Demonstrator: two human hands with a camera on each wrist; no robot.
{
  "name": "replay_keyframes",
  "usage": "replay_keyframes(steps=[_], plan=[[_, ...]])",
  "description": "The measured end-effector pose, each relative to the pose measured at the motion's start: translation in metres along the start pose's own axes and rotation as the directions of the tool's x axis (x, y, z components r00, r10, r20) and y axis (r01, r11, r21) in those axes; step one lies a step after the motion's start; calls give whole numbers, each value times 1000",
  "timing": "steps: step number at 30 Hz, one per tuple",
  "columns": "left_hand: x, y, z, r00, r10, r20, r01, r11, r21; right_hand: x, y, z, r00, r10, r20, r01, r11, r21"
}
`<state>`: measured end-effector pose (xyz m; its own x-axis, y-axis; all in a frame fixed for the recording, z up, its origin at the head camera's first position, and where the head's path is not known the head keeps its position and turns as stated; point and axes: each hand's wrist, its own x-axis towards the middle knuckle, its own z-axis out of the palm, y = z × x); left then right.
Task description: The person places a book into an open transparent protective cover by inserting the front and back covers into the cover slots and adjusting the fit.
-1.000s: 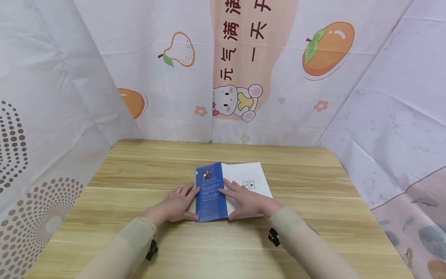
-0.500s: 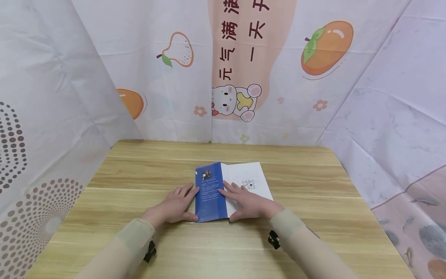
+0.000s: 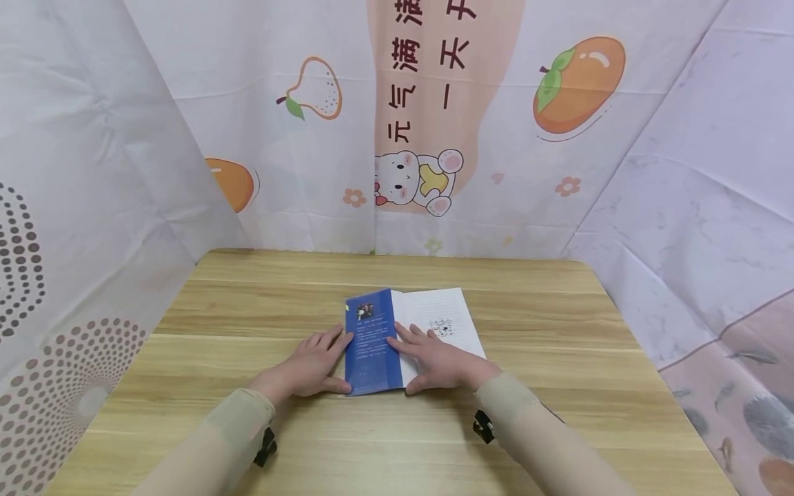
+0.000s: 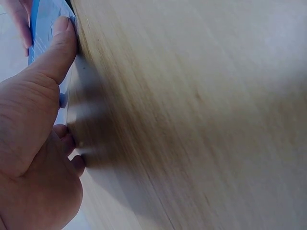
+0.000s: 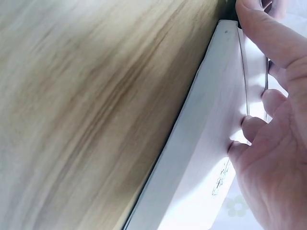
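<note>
An open book (image 3: 462, 317) lies on the wooden table, its white right page printed with a small black drawing. To the left extends a blue cover flap (image 3: 373, 368) with white text and a small photo. My left hand (image 3: 307, 365) rests along the flap's left edge, thumb at the lower corner and index fingertip at the edge higher up. Across the white page lies my right hand (image 3: 443, 362), fingers spread, with fingertips reaching the flap's right edge. In the right wrist view, the page block (image 5: 201, 129) shows thick beneath my right hand's fingers.
The wooden table (image 3: 546, 317) runs out on all sides of the book. Behind it hangs a white curtain (image 3: 273, 138) printed with fruit and lettering, and more cloth closes off both sides. A small black device (image 3: 265, 446) sits under each wrist.
The head view has shifted very slightly, so everything sits a little further left. Both hands keep their places on the book.
</note>
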<state>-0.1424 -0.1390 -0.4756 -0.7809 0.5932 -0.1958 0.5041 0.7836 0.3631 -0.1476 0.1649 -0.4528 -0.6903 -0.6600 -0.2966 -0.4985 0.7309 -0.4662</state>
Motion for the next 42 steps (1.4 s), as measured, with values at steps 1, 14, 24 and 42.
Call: replay_keyframes(steps=[1,14,24,42], plan=[[0,0,0,1000,1,0,-1,1000,1,0,-1,0,1000,3,2,-3,1000,-5],[3,5,-3,997,-55,56,52,998,45,4,-7,3,1000,8,-7,-8,999,-34],[3,7,-4,996,-64,57,60,997,56,3,-9,2,1000,17,-3,-17,999,-32],[3,6,-3,995,-68,69,64,996,60,5,-13,0,1000,29,5,-29,999,-43]])
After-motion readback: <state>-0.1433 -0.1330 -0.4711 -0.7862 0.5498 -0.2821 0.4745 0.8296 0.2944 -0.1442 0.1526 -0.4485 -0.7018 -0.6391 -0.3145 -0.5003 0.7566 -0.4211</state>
